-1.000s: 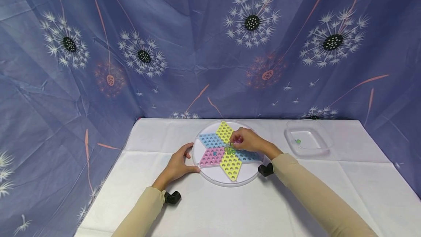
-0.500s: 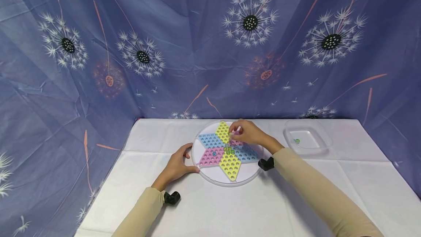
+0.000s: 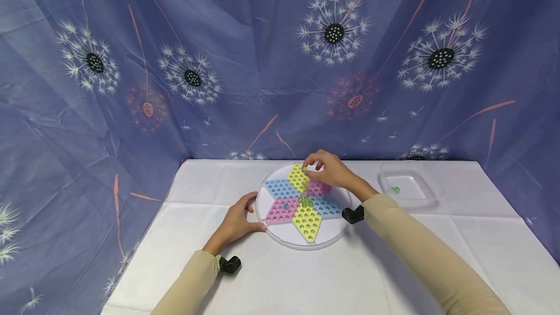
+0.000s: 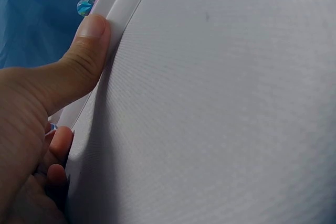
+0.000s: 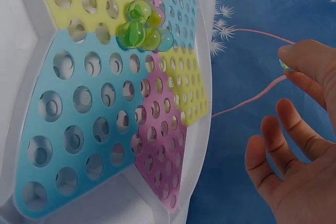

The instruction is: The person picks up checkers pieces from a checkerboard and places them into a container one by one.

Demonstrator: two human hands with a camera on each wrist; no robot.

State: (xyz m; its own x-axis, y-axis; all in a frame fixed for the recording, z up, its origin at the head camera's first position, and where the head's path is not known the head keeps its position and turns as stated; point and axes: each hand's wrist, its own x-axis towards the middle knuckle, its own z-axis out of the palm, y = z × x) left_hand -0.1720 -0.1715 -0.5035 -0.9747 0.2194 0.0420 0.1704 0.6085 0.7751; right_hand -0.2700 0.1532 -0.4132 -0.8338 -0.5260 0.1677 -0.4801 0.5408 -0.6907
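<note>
A round white Chinese checkers board (image 3: pixel 334 235) bears a star of yellow, blue and pink holed points. My left hand (image 3: pixel 236 218) grips its left rim; in the left wrist view the thumb (image 4: pixel 86 51) lies along the edge, with other fingers curled lower down. Over the board's far side, my right hand (image 3: pixel 331 170) pinches a small yellow-green marble (image 5: pixel 285 65) between thumb and index finger, the other fingers loosely bent. Several green marbles (image 5: pixel 137 32) cluster at the star's middle. One blue marble (image 3: pixel 286 206) sits in the left pink point.
To the right of the board stands a clear plastic tub (image 3: pixel 411 203) with a green marble (image 3: pixel 396 190) inside. White cloth (image 3: pixel 280 281) covers the table, and a blue dandelion-print curtain (image 3: pixel 262 62) hangs behind it. Black wrist cameras (image 3: pixel 230 264) are strapped to both forearms.
My right hand has lifted from near the star's middle and moved up toward the far yellow point, the marble pinched in its fingers. The left hand stays at the rim.
</note>
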